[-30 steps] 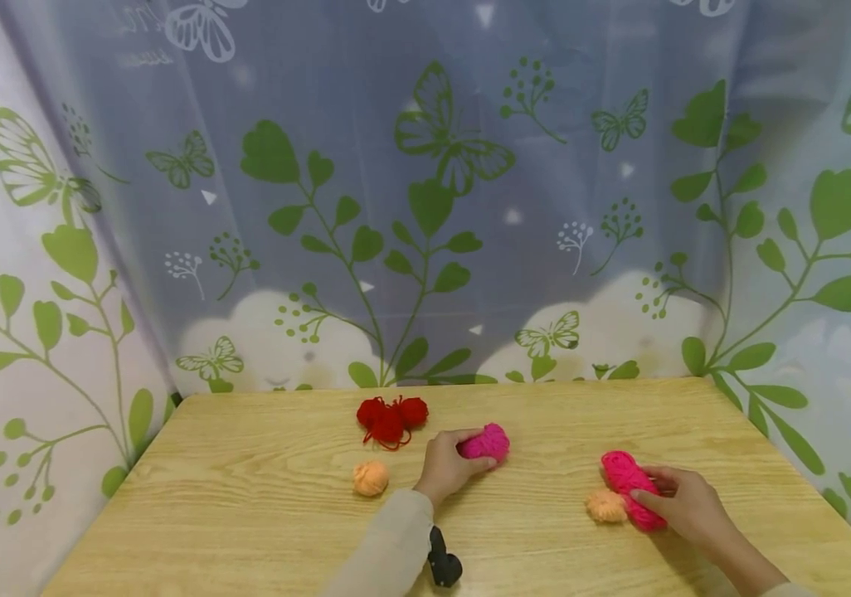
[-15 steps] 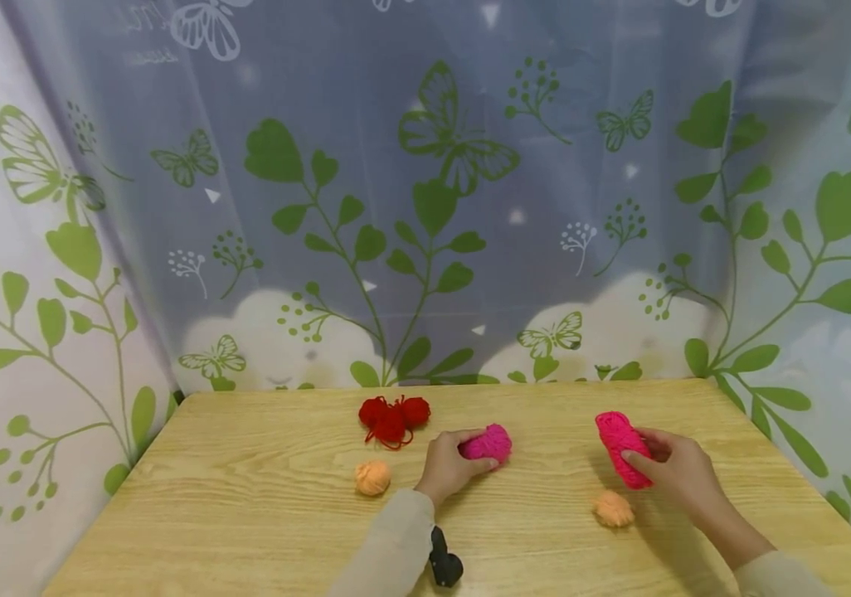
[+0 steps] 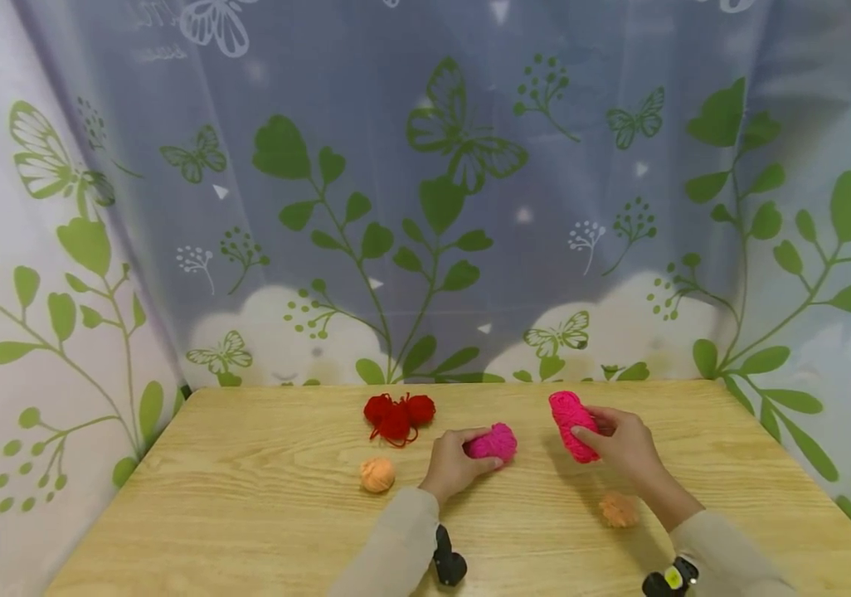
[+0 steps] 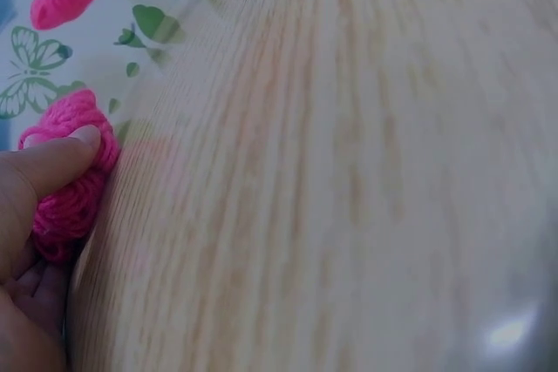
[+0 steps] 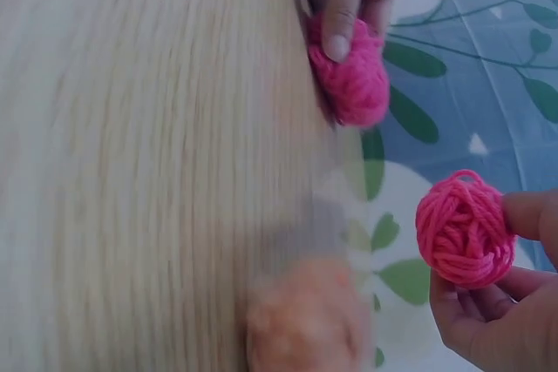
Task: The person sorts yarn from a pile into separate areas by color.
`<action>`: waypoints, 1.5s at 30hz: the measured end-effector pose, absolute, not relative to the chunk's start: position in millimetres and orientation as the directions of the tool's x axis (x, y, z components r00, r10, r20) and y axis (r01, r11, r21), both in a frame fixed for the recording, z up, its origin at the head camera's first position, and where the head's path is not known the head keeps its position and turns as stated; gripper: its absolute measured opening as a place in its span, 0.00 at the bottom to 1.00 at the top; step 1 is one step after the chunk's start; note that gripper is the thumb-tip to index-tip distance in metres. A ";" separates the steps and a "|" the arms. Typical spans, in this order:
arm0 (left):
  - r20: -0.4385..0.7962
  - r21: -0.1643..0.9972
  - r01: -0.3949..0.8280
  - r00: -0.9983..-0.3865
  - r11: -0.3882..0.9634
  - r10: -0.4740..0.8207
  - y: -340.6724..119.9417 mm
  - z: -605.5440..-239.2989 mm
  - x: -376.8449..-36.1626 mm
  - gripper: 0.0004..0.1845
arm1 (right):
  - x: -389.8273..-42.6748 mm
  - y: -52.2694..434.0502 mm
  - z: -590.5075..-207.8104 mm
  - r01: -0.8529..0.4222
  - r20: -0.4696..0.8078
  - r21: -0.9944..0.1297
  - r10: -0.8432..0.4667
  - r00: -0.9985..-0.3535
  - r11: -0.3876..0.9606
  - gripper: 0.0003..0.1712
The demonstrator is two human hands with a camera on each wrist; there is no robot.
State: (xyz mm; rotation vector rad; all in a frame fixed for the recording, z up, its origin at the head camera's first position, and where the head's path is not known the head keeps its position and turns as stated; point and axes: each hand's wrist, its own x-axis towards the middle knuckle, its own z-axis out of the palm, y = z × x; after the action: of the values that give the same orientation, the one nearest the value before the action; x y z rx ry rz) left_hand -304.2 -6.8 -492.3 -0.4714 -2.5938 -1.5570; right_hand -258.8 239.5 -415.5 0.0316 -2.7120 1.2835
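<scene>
My left hand [image 3: 452,465] grips a magenta ball of yarn [image 3: 493,445] on the wooden table, thumb across its near side, as the left wrist view shows. My right hand [image 3: 625,440] pinches a longer hot-pink skein of yarn [image 3: 573,426] between thumb and fingers. This skein hangs above the table, tilted, a short way right of the magenta ball; its shadow falls below it. In the right wrist view the skein's round end [image 5: 466,231] faces the camera. A peach ball of yarn [image 3: 619,509] lies on the table under the right forearm.
Several red yarn balls [image 3: 398,419] with loose strands sit together toward the back. Another peach ball of yarn [image 3: 376,475] lies left of my left hand. The wooden table [image 3: 246,497] ends at a patterned curtain [image 3: 336,249] behind and at the sides.
My right hand has lifted the hot-pink skein off the table beside the peach ball and carried it left and back toward the magenta ball. My left hand has stayed in place.
</scene>
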 end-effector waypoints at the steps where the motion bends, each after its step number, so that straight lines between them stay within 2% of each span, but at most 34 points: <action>1: 0.224 0.846 0.302 -0.949 0.439 0.221 -6.5 -492.4 -304.3 0.25 | -261.2 235.8 -416.5 -0.078 0.131 -0.771 0.037 -0.991 0.632 0.30; 13: 0.225 0.846 0.305 -0.948 0.438 0.225 -6.6 -492.8 -304.6 0.24 | -281.1 199.2 -436.4 -0.029 0.065 -0.799 0.039 -0.997 0.601 0.26; 23: 0.242 0.831 0.323 -0.943 0.454 0.228 -6.6 -492.4 -303.6 0.24 | -286.9 189.2 -455.6 -0.021 0.040 -0.786 0.016 -0.999 0.618 0.24; 45: 0.237 0.840 0.319 -0.943 0.440 0.232 -6.7 -491.4 -302.6 0.24 | -286.8 181.6 -454.2 -0.010 0.038 -0.778 0.031 -0.999 0.628 0.22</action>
State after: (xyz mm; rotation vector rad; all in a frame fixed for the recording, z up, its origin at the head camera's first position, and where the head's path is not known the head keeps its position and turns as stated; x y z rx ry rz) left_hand -302.6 -6.7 -491.4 -0.4974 -2.5918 -1.5403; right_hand -286.8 181.6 -454.2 -0.0179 -2.7913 1.3341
